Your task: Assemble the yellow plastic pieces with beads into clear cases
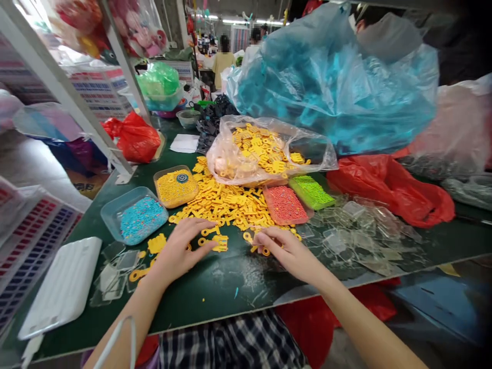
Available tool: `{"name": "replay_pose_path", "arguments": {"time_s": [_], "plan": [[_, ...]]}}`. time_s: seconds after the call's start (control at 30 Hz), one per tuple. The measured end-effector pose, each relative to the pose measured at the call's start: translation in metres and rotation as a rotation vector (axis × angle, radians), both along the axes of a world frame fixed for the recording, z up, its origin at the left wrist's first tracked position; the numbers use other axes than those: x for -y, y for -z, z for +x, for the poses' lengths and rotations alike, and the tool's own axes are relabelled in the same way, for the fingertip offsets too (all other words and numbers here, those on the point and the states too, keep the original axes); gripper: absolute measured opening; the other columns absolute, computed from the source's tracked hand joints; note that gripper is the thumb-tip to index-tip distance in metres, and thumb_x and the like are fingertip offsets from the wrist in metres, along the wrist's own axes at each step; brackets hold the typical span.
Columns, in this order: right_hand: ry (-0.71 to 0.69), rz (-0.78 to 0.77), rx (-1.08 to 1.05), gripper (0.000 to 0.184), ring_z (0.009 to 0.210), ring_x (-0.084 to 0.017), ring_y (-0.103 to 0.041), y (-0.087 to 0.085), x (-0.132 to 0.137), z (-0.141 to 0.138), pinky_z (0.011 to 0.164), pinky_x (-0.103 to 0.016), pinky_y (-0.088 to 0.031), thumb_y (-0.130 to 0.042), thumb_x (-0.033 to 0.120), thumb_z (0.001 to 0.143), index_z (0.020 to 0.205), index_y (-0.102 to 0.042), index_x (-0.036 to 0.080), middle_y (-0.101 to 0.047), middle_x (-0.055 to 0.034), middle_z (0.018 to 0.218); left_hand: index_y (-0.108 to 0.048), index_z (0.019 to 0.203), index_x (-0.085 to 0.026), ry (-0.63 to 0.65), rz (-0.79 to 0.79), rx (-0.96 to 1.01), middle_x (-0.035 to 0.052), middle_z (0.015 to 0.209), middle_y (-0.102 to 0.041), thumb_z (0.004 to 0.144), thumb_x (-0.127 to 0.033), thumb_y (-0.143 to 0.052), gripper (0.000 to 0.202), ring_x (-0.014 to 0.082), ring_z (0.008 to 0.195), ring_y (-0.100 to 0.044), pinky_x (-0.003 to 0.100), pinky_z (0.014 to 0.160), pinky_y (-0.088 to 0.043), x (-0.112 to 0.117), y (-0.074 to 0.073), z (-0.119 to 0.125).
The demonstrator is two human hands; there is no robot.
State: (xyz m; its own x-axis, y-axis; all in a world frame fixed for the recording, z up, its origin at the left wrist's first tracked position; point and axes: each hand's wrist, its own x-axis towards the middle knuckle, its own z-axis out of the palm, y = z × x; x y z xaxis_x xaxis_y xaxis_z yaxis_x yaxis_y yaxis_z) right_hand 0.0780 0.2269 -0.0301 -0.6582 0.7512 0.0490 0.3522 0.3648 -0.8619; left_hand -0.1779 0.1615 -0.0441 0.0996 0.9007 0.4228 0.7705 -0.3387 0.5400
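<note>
My left hand (186,246) lies low over the table, palm down, fingers stretched and the thumb apart from them. Its thumb tip touches a yellow plastic piece (220,243) with small coloured bits in its slots. Another yellow ring-ended piece (210,230) lies by the index fingertip. My right hand (280,247) has thumb and index finger pinched together; what is between them is too small to make out. Yellow ring-ended pieces (265,251) lie under and beside it. Beyond both hands spreads a heap of yellow plastic pieces (226,205).
Tubs of blue (142,218), yellow (177,187), red (286,204) and green beads (313,190) flank the heap. Behind is a clear bag of yellow pieces (261,148). Clear plastic pieces (353,230) lie right, a white power bank (61,287) left. A large blue bag (338,87) stands behind.
</note>
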Motion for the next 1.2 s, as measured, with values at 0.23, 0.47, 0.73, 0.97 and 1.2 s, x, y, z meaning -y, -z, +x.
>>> {"name": "replay_pose_path", "arguments": {"time_s": [0.23, 0.47, 0.73, 0.97, 1.2], "plan": [[-0.217, -0.029, -0.018, 0.043, 0.059, -0.013, -0.043, 0.002, -0.013, -0.079, 0.056, -0.026, -0.030, -0.044, 0.047, 0.093, 0.068, -0.062, 0.018, -0.050, 0.0016, 0.060, -0.062, 0.122, -0.022, -0.083, -0.187, 0.317, 0.0084, 0.111, -0.070, 0.087, -0.040, -0.062, 0.039, 0.0229, 0.103, -0.065, 0.039, 0.092, -0.053, 0.000, 0.016, 0.009], [-0.123, -0.068, -0.068, 0.032, 0.069, -0.014, -0.051, 0.007, -0.027, -0.076, 0.062, -0.027, -0.035, -0.052, 0.045, 0.087, 0.076, -0.067, 0.019, -0.064, -0.0003, 0.074, -0.061, 0.127, -0.022, -0.027, -0.176, 0.373, 0.0061, 0.097, -0.068, 0.096, -0.036, -0.045, 0.037, 0.0192, 0.095, -0.064, 0.036, 0.090, -0.054, -0.006, 0.012, 0.012], [-0.191, -0.346, -0.123, 0.026, 0.068, -0.014, -0.057, 0.018, -0.031, -0.072, 0.065, -0.028, -0.043, -0.063, 0.043, 0.082, 0.074, -0.061, 0.018, -0.063, -0.0007, 0.072, -0.059, 0.129, -0.025, 0.018, -0.291, 0.246, 0.0063, 0.103, -0.068, 0.096, -0.038, -0.047, 0.037, 0.0192, 0.096, -0.062, 0.037, 0.092, -0.051, -0.004, 0.008, 0.011], [-0.176, -0.502, -0.014, 0.012, 0.073, -0.015, -0.063, 0.022, -0.034, -0.072, 0.068, -0.027, -0.046, -0.062, 0.028, 0.086, 0.080, -0.061, 0.017, -0.067, -0.0025, 0.075, -0.066, 0.116, -0.024, 0.028, -0.314, -0.017, 0.0070, 0.108, -0.069, 0.081, -0.049, -0.069, 0.042, 0.0232, 0.102, -0.062, 0.040, 0.094, -0.048, -0.006, 0.016, -0.003], [-0.169, 0.148, 0.425, 0.030, 0.088, -0.022, -0.062, 0.000, -0.028, -0.059, 0.074, -0.031, -0.043, -0.070, 0.034, 0.081, 0.108, -0.064, 0.020, -0.067, -0.0054, 0.098, -0.065, 0.121, -0.026, 0.088, -0.388, -0.188, 0.0069, 0.115, -0.063, 0.084, -0.044, -0.068, 0.041, 0.0245, 0.110, -0.055, 0.041, 0.099, -0.042, -0.009, 0.011, -0.003]]}}
